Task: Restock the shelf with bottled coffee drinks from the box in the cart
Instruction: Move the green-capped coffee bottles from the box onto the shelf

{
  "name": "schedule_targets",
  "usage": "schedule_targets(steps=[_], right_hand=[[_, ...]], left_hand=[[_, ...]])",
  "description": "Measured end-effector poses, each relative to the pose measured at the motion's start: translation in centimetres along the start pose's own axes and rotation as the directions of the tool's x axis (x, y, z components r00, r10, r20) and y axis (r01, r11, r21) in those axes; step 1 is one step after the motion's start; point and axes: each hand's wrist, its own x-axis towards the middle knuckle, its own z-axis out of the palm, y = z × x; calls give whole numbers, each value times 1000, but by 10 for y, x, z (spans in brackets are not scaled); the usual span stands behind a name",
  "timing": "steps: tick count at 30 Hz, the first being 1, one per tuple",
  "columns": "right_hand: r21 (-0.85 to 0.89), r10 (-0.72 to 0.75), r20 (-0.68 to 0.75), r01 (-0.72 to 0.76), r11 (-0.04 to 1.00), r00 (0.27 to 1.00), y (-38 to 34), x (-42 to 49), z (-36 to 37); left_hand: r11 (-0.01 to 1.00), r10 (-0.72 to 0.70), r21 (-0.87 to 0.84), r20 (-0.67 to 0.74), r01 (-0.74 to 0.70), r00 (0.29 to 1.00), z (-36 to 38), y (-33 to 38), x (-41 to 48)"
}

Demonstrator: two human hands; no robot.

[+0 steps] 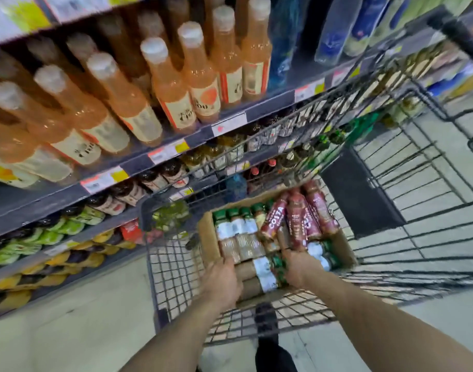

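You had barely started the restock. The box [346,249] in the cart [171,264], lower centre of the frame, was packed with coffee drinks: green-capped bottles [238,232] on its left, red Costa bottles [299,221] on its right. Both hands were down in it, your left hand [223,276] over the tan-labelled ones and your right hand [297,265] at the base of the red ones. Their fingertips were hidden, so I couldn't tell whether either had closed on a bottle. The shelf [138,162] ran across the left, with orange bottles [171,84] crowding its upper row. The cart's wire side stood between box and shelf, so bottles would likely need lifting over it.
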Motion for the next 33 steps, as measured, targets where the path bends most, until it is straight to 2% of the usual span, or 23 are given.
schedule_targets(steps=[5,9,13,17,20,24,27,29,33], right_hand=[[88,-38,23,36,995,999,-23,40,14],[244,-109,28,99,965,994,-57,67,25],[500,21,25,-31,866,999,-74,86,31],[648,121,39,-117,753,992,-76,99,32],[735,151,69,-152,661,986,-80,106,31],[815,162,89,-166,555,983,-80,112,33],[799,139,117,-177,575,983,-80,115,30],[797,134,126,-180,576,983,-79,116,29],[826,133,125,-178,536,983,-79,113,28]], left_hand=[[989,-138,-55,-39,136,990,19,9,47],[976,-219,-6,-105,219,970,24,11,74],[950,-285,87,-160,301,945,32,20,86],[947,-275,97,-258,308,926,42,23,86],[953,-286,36,-225,301,931,46,32,85],[880,-470,-173,-174,443,865,30,41,99],[819,-551,-249,-90,516,830,21,47,102],[792,-578,-305,-97,528,810,22,48,101],[836,-529,-272,-169,477,831,32,55,93]])
